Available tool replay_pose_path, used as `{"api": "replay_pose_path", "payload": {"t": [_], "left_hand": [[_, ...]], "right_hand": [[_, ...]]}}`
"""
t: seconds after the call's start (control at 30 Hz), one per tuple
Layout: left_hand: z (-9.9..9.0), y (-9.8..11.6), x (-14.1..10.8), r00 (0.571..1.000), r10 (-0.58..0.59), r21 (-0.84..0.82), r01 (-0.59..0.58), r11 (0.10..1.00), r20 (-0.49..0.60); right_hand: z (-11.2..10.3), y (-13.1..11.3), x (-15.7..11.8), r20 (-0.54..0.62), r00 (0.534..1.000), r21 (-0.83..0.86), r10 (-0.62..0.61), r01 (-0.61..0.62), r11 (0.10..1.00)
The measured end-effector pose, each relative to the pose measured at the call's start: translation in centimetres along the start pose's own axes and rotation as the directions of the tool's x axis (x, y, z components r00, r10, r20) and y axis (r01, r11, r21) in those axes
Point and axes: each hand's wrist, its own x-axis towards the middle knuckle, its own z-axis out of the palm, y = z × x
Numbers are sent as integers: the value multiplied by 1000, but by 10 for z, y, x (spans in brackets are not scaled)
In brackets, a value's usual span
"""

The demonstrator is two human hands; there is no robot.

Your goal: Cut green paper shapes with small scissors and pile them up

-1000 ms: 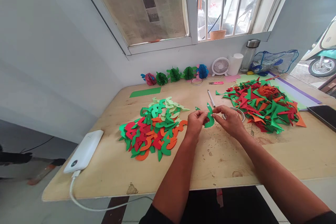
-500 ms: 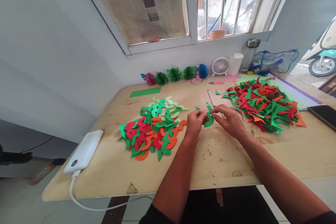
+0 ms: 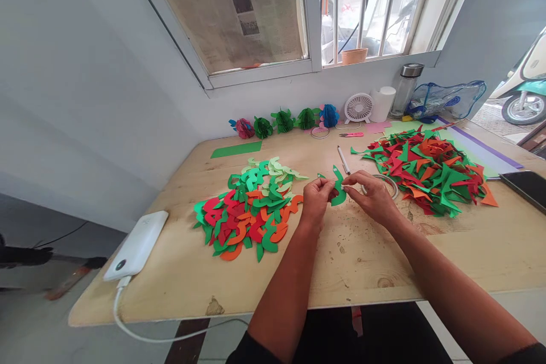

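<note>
A curved green paper piece is held up over the table's middle, its narrow tip pointing toward the window. My left hand pinches it from the left with thumb and forefinger. On its right side, the closed fingertips of my right hand are at the paper's edge, with a tiny pale bit between them that is too small to name. To the left lies a pile of curved green, red and orange cutouts. Pointed paper scraps are heaped on the right. A white pen lies just beyond my hands.
Several folded paper figures line the wall, beside a small white fan and a glass bottle. Pink scissors lie before the fan. A power bank with a cable is at left, a phone at right.
The green paper piece has turned slightly, its upper tip shifting left. My hands have barely moved.
</note>
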Motion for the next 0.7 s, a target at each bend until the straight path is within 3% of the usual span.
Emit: {"api": "replay_pose_path", "payload": {"t": [0.7], "left_hand": [[1, -2, 1, 1000, -2, -23, 2, 1000, 0]], "right_hand": [[2, 1, 0, -5, 1000, 39, -2, 2, 999]]}}
